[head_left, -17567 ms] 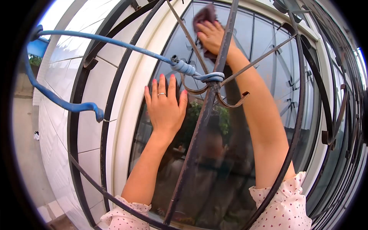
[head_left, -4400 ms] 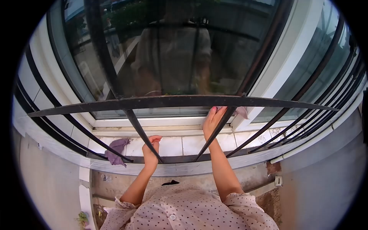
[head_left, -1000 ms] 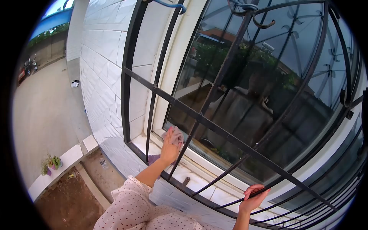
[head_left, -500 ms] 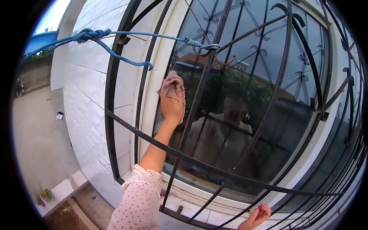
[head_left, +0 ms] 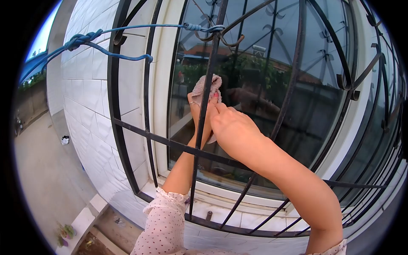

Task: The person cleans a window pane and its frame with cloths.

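A pinkish-brown terry cloth [head_left: 199, 89] is bunched against the dark window glass [head_left: 306, 131], partly crossed by an upright bar. My left hand [head_left: 196, 112] reaches through the grille with its fingers closed on the cloth. From the right, my right hand [head_left: 233, 122] also comes between the bars. Its fingers are pressed together at the cloth's lower right side, right beside my left hand. The bar and the hands hide part of both grips.
A black metal grille [head_left: 172, 147] with curled pieces stands in front of the window. Blue cord [head_left: 80, 41] is knotted to it at the upper left. White tiled wall [head_left: 87, 95] lies to the left, with potted plants [head_left: 66, 231] on a ledge below.
My right hand has risen from the lower right, through the grille, to the cloth. My left hand and the cloth have moved slightly right across the glass. The view has shifted a little.
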### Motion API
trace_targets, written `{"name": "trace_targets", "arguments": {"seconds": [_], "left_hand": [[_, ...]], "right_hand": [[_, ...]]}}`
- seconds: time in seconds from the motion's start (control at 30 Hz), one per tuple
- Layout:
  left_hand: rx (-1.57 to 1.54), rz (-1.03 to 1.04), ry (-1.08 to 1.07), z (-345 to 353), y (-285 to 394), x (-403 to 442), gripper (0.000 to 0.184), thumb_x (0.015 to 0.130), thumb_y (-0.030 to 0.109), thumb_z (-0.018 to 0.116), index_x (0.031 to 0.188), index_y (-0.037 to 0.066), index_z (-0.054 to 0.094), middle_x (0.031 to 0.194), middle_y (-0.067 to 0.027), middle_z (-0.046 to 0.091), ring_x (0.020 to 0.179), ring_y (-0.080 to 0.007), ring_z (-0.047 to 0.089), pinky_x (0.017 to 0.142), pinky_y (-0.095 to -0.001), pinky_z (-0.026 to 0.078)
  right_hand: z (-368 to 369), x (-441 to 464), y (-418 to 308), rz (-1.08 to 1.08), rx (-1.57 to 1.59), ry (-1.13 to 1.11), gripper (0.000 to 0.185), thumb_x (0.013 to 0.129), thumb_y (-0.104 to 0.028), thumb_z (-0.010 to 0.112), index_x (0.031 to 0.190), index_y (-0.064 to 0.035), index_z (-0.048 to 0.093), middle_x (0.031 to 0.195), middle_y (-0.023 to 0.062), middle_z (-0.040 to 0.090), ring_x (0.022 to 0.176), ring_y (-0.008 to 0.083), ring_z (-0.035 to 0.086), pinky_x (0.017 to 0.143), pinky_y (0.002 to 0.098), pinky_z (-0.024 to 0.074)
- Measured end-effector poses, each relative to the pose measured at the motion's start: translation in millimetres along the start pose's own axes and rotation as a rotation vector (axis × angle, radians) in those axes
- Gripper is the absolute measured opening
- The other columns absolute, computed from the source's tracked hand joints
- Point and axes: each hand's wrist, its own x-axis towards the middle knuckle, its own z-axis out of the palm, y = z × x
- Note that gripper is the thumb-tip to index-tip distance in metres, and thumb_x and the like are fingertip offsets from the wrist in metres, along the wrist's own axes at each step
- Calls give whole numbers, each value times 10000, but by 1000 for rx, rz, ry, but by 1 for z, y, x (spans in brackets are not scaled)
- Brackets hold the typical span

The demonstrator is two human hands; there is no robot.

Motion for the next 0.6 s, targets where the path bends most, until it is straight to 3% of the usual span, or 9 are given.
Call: {"name": "trace_targets", "arguments": {"seconds": [0.07, 0.13, 0.2, 0.23, 0.33, 0.4, 0.5, 0.57, 0.6], "left_hand": [[663, 301, -54, 5, 1, 7, 335, 815, 196, 606, 1062, 11, 475, 1032, -143, 493, 925, -255, 498, 838, -368, 394], [505, 299, -102, 6, 7, 13, 369, 803, 205, 614, 1085, 13, 474, 1072, -159, 479, 963, -274, 483, 858, -369, 384], [274, 281, -177, 2, 9, 15, 421, 786, 219, 625, 1121, 16, 472, 1132, -184, 458, 1019, -304, 460, 889, -371, 369], [197, 278, -202, 0, 11, 17, 439, 780, 223, 629, 1133, 16, 471, 1152, -192, 451, 1038, -313, 452, 899, -371, 364], [385, 495, -96, -17, 4, 7, 660, 786, 218, 628, 1335, 2, 333, 1363, -224, 300, 1230, -412, 294, 1021, -415, 270], [245, 262, -98, -46, -21, -24, 683, 827, 115, 590, 1385, -15, 219, 1417, -193, 241, 1311, -321, 243, 1075, -390, 191], [-361, -363, -105, -98, 9, -90, 526, 831, 25, 448, 1347, -1, 351, 1304, -140, 450, 1215, -238, 422, 1036, -341, 283], [-376, -334, -111, -126, 22, -131, 384, 798, -13, 415, 1179, -35, 457, 1158, -156, 518, 1074, -213, 493, 908, -296, 375], [-160, -48, -48, -140, 24, -151, 307, 804, 7, 413, 1103, -30, 470, 1061, -149, 521, 1008, -215, 494, 868, -309, 386]], "right_hand": [[15, 33, 5, 155, 150, 30, 407, 766, -61, 569, 1133, 58, 439, 1117, 213, 505, 1014, 315, 536, 841, 361, 468], [25, 60, 14, 290, 275, -3, 474, 775, -101, 583, 1192, 54, 418, 1204, 225, 469, 1126, 312, 487, 897, 367, 445], [37, 76, 22, 495, 194, -15, 579, 806, -182, 571, 1300, 27, 351, 1379, 185, 327, 1284, 322, 316, 1022, 474, 304], [42, 77, 24, 495, 191, -4, 579, 806, -182, 571, 1300, 27, 351, 1379, 185, 327, 1284, 322, 316, 1022, 474, 304], [57, 84, 33, 395, -75, 196, 589, 868, -286, 472, 1377, -39, 309, 1474, 90, 226, 1374, 302, 136, 1082, 552, 84], [59, 96, 37, 357, -248, 251, 571, 871, -288, 457, 1367, -35, 329, 1469, 91, 238, 1372, 299, 144, 1082, 556, 76], [70, 129, 53, 260, -407, 493, 525, 881, -290, 417, 1357, -75, 371, 1446, 92, 294, 1361, 294, 186, 1079, 565, 77], [67, 156, 64, 97, -391, 748, 516, 858, -302, 472, 1316, -71, 419, 1387, 150, 367, 1326, 327, 267, 1056, 576, 134], [70, 184, 77, 9, -334, 852, 504, 856, -294, 479, 1315, -96, 420, 1366, 151, 391, 1326, 319, 271, 1049, 592, 133]]}}
